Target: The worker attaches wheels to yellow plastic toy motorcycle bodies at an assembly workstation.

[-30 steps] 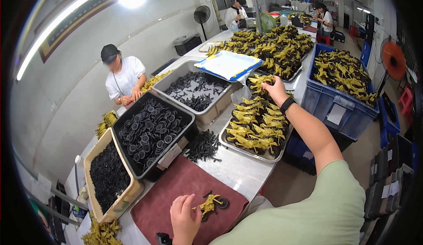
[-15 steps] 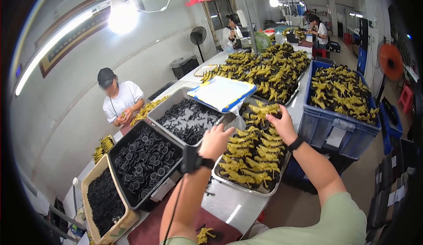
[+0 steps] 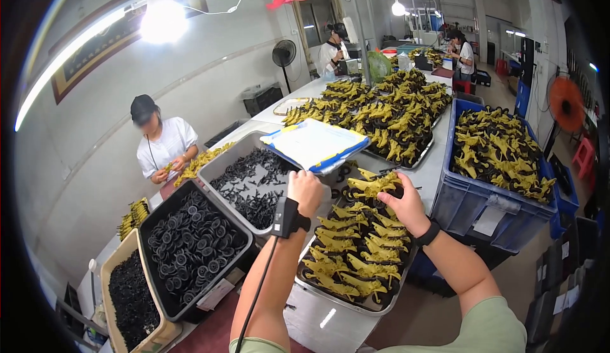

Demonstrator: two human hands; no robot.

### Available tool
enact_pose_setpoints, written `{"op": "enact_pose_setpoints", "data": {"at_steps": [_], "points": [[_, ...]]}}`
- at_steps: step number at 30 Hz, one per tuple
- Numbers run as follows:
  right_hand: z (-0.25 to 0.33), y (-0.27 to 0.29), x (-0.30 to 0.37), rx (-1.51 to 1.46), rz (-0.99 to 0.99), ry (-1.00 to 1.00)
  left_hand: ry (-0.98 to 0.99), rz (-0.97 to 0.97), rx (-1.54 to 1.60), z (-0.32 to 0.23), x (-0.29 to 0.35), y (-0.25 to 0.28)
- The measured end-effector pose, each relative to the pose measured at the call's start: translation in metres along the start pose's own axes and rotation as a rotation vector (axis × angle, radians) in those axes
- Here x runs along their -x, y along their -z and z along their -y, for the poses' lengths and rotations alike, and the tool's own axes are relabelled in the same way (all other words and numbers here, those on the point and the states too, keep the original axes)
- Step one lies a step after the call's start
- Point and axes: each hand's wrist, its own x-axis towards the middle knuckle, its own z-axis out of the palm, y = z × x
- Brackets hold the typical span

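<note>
At the lower edge, a strip of dark red cloth mat [image 3: 206, 340] shows; a second ago much more of it was in view, with the left hand over it. Just beyond, a rectangular silver metal tray [image 3: 343, 304] holds yellow-and-black plastic toy motorcycles [image 3: 333, 237] packed in two rows. At its far end the right hand [image 3: 410, 205], a black band at its wrist, curves round the end of the farthest toys, thumb and fingers set apart with toy parts between them; whether they press, I cannot tell. It keeps the place it had half a second ago.

The left hand [image 3: 306, 191] has changed: then stretched out flat, it is now curled, just beside the white tray with a blue rim [image 3: 314, 143]. Its fingertips are hidden, so I cannot tell what they grip.

To the left stand a tan plastic bin [image 3: 168, 331] of small black pieces, a black plastic bin [image 3: 244, 261] of round black wheels and a grey plastic bin [image 3: 259, 176] of black parts. Farther off lie a heaped pile of similar toys [image 3: 381, 111] and, right of it, a loaded blue plastic crate [image 3: 457, 207]. A person in a white shirt [image 3: 168, 143] works beyond the bins.
</note>
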Motion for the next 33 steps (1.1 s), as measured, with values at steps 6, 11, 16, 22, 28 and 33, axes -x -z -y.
{"op": "enact_pose_setpoints", "data": {"at_steps": [6,11,16,22,28,33], "points": [[-0.009,-0.008,-0.003,-0.042,0.035,-0.019,0.104,0.038,0.04,0.02,0.005,-0.01],[-0.01,-0.009,-0.003,-0.053,0.047,0.003,0.194,0.229,0.123,0.021,0.009,-0.015],[-0.004,-0.003,-0.001,-0.05,0.105,-0.05,0.07,-0.218,0.081,0.02,0.002,-0.014],[-0.008,0.0,0.004,-0.093,0.097,-0.074,0.09,-0.428,0.12,0.012,-0.028,-0.03],[-0.025,-0.001,0.002,-0.163,0.058,-0.079,0.129,-0.022,0.022,0.015,-0.019,-0.049],[-0.013,-0.004,-0.005,-0.046,0.075,-0.11,0.141,-0.109,0.147,0.043,0.005,-0.049]]}}
